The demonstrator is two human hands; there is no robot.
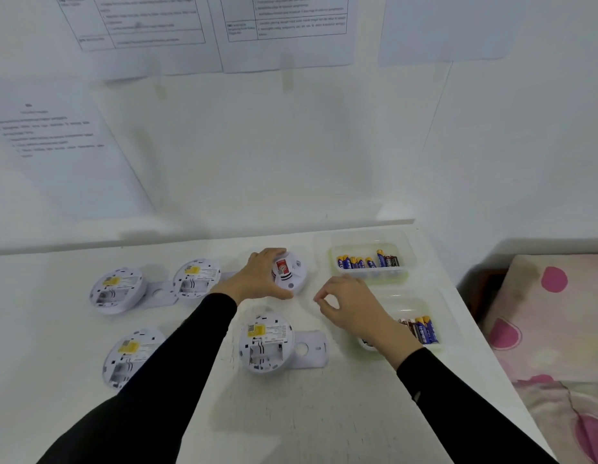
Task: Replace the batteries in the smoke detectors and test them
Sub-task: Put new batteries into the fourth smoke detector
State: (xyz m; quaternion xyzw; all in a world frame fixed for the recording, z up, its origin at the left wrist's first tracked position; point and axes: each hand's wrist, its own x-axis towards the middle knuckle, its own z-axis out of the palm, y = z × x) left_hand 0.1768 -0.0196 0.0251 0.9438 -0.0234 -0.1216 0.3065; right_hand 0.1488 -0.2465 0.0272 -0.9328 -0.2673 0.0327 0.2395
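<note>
The left hand (261,279) grips the face-up smoke detector (292,271) (red label showing); right hand (353,309) hovers curled, empty.

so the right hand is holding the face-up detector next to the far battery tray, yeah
No, the head view shows the left hand holding the face-up detector next to the far battery tray; the right hand hovers beside it.

Single head-worn wide-angle view, looking forward and down, close over table (291,413), wall (291,145) beyond
</note>
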